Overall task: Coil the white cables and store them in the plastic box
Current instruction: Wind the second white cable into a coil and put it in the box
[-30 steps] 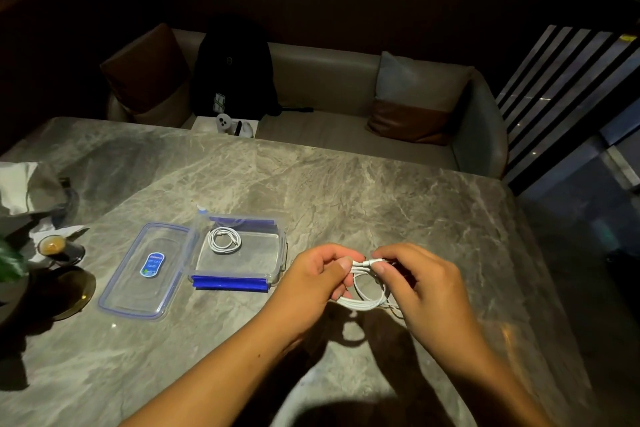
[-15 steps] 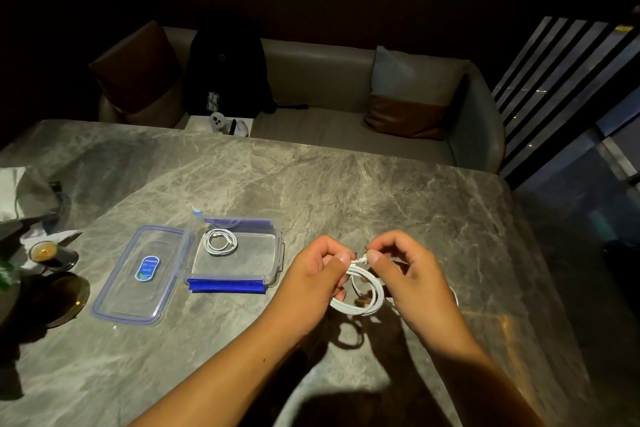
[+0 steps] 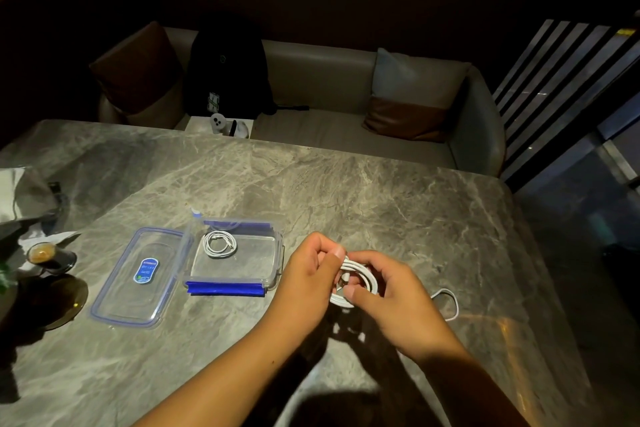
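Above the marble table (image 3: 346, 191), both hands hold a partly coiled white cable (image 3: 360, 274). My left hand (image 3: 308, 277) pinches the top of the coil between thumb and fingers. My right hand (image 3: 391, 291) grips the coil's right side, thumb pressed on its lower loops. A loose tail of the cable trails right of my right hand onto the table. The open clear plastic box (image 3: 273, 253) with blue clips sits left of my hands. A coiled white cable (image 3: 219, 244) lies inside it at the back left.
The box's clear lid (image 3: 114, 302) with a blue sticker lies flat left of the box. A small glass of dark drink (image 3: 45, 255) and a dark saucer (image 3: 59, 302) stand at the left edge. A sofa with cushions and a black backpack (image 3: 225, 69) is behind the table.
The coil in my hands has gained loops and grown tighter. My right hand has shifted from the top of the coil down around its right side. The loose tail is shorter.
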{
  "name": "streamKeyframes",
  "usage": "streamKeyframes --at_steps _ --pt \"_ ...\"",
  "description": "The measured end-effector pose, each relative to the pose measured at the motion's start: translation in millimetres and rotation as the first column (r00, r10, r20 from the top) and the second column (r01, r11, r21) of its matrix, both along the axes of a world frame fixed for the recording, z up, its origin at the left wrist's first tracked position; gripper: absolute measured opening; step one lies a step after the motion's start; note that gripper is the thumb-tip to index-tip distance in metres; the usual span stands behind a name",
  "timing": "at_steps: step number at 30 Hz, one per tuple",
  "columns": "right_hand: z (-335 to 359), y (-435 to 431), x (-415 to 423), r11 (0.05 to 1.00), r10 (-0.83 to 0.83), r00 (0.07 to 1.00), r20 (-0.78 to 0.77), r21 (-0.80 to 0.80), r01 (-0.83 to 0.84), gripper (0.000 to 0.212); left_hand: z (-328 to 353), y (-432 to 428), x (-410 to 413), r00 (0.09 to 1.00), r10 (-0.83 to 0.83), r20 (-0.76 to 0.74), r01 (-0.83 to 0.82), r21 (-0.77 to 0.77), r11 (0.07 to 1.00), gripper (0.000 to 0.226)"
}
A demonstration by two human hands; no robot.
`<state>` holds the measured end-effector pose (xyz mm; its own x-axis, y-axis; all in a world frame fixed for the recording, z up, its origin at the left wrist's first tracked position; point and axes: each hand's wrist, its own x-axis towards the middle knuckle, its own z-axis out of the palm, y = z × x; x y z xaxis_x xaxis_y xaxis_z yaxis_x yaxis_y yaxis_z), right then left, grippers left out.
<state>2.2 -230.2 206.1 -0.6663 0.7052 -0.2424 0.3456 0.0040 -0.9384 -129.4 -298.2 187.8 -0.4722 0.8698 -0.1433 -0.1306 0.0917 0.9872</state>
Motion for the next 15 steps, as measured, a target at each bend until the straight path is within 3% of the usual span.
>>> streamKeyframes --at_steps 3,7,11,15 --pt "-2 1 1 0.988 -0.035 0.995 -0.097 -0.152 0.019 0.036 -2 1 0 0.998 0.0 -0.056 -0.001 -0.008 1.0 0.017" --pt "-4 1 5 0.948 -0.05 0.979 -0.198 -0.317 -0.015 0.046 0 0 -2 1.0 -0.02 -0.013 0.019 -0.018 1.0 0.017" --pt "-2 -5 3 0.969 -0.099 0.97 -0.221 -0.243 0.043 0.034 1 3 -5 0.999 -0.04 -0.021 0.039 -0.025 0.999 0.016" --pt "4 -10 2 0.997 -0.075 0.981 -0.176 -0.042 0.069 0.023 -2 2 -6 0.998 -0.058 -0.038 0.056 -0.032 0.998 0.022"
